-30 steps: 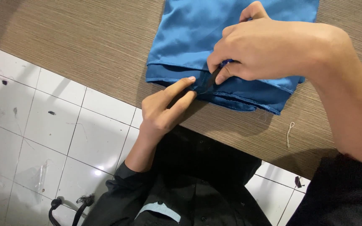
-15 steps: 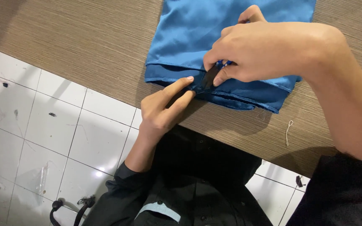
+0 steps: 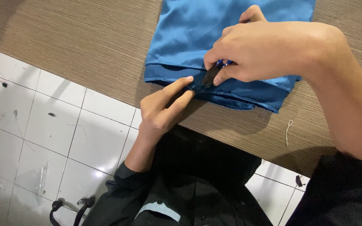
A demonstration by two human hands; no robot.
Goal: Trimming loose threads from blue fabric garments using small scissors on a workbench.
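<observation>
A folded piece of shiny blue satin cloth [image 3: 197,37] lies on a brown wood-grain table [image 3: 76,50], its hemmed edge toward me. My right hand [image 3: 269,50] is closed around a small dark tool with a blue handle [image 3: 211,75], its tip at the cloth's hem. My left hand [image 3: 164,109] presses two straight fingers on the hem just beside the tool's tip, holding the cloth flat. What the tool's tip does in the fabric is hidden by my fingers.
A short loose piece of white thread [image 3: 288,132] lies on the table right of the cloth. Below the table's edge is a white tiled floor [image 3: 51,138] with dirt marks. Black straps [image 3: 68,207] lie on the tiles near my dark sleeve.
My right hand has shifted slightly left along the hem with the tool. The left fingers have stayed pressed on the edge of the cloth.
</observation>
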